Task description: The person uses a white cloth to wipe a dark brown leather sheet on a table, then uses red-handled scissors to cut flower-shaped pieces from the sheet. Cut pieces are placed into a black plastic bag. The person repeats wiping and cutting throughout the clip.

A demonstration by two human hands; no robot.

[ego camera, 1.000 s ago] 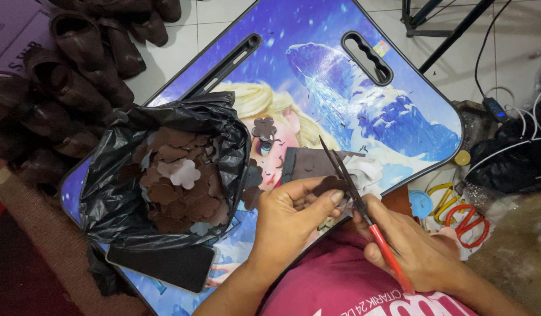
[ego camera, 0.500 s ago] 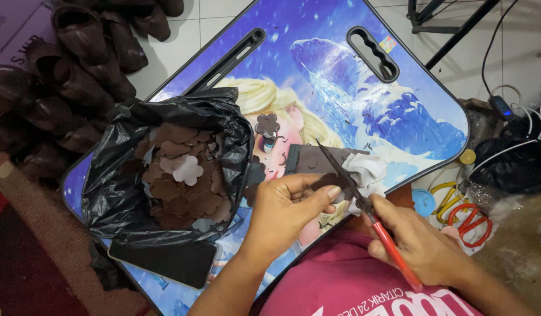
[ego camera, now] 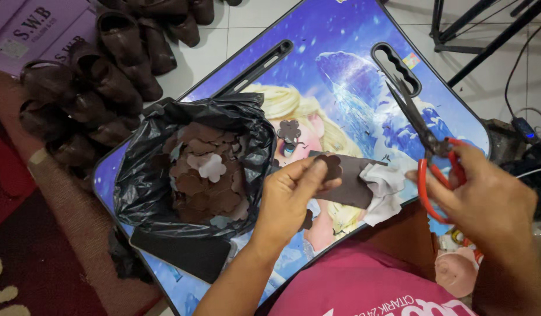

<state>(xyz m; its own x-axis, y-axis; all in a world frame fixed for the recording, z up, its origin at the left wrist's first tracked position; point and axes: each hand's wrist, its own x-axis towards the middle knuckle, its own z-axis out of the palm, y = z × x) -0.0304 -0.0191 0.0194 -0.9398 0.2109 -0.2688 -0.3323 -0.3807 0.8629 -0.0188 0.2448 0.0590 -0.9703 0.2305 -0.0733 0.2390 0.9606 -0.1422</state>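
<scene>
One brown flower-shaped cutout (ego camera: pixel 330 165) — pinched in left hand (ego camera: pixel 291 199) — right hand (ego camera: pixel 487 196) gripping red scissors (ego camera: pixel 425 137).

Home craft workshop: tiled floor (ego camera: pixel 235 29), piled brown shoes (ego camera: pixel 100 76), bag of cutouts (ego camera: pixel 200 169).

One camera on my head looks steeply down, close over my lap and my hands (ego camera: pixel 387 193). It faces forward across the blue picture-printed surface (ego camera: pixel 352 64) toward the tiled floor (ego camera: pixel 235 29). The view seems slightly tilted. No second view shares the scene.
</scene>
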